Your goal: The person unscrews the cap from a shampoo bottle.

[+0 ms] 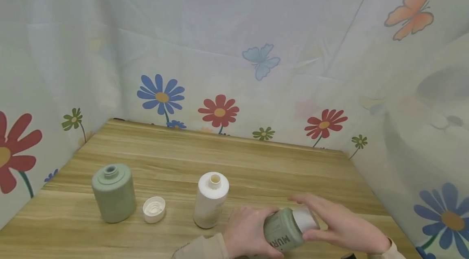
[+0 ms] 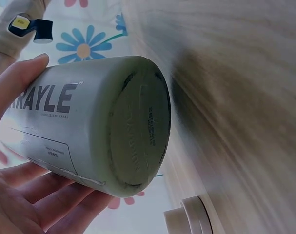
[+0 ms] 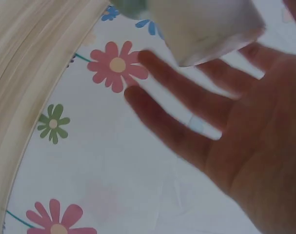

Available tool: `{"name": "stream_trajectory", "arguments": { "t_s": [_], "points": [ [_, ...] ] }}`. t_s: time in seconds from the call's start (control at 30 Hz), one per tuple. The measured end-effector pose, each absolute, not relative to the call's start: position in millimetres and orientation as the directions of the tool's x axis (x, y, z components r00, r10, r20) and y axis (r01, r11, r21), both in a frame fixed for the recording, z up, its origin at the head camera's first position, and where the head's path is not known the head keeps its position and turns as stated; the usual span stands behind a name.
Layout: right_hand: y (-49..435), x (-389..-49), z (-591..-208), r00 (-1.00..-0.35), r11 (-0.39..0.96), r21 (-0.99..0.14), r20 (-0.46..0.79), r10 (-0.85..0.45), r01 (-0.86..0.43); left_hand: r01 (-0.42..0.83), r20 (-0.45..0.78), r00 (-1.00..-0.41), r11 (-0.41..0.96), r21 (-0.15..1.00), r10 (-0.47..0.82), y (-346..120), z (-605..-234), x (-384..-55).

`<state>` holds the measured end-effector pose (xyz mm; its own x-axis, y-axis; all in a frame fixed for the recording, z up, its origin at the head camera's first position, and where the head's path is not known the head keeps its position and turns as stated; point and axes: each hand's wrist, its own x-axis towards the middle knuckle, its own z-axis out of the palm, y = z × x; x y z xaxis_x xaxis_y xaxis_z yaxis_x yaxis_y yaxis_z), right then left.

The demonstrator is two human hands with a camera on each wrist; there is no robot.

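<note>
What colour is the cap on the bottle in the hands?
The cap is white, on a sage-green bottle. It shows best in the head view.

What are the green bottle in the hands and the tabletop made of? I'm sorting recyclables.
Green bottle: probably matte plastic, judging by the moulded base with embossed marks in the left wrist view, and no shine. Tabletop: wood or wood-look laminate; pale grain lines show, but which cannot be told.

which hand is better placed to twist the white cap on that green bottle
Right, probably. The right hand has its open fingers at the white cap, while the left hand grips the green bottle body, steadying it.
</note>
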<state>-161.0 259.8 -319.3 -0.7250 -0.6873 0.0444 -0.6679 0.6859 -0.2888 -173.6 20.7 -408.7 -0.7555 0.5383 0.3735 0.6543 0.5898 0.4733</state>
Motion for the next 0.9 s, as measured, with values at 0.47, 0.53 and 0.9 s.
{"name": "stream_trajectory", "arguments": {
  "t_s": [0.47,0.53,0.9],
  "points": [
    [264.3,-160.3,-316.8,-0.715,0.674,-0.256,0.126,-0.687,-0.693,0.634,0.349,-0.770,0.587,0.502,0.534,19.3,-404.9,-172.5],
    [266.6,-160.7,-316.8,-0.684,0.659,-0.182,0.215,-0.697,-0.730,0.629,0.351,-0.775,0.586,0.511,0.525,18.8,-403.7,-172.3],
    [289.8,-174.2,-329.8,-0.650,0.638,-0.253,0.551,-0.522,-0.727,0.577,0.318,-0.810,0.576,0.579,0.492,28.0,-398.4,-174.1]
  ]
}}
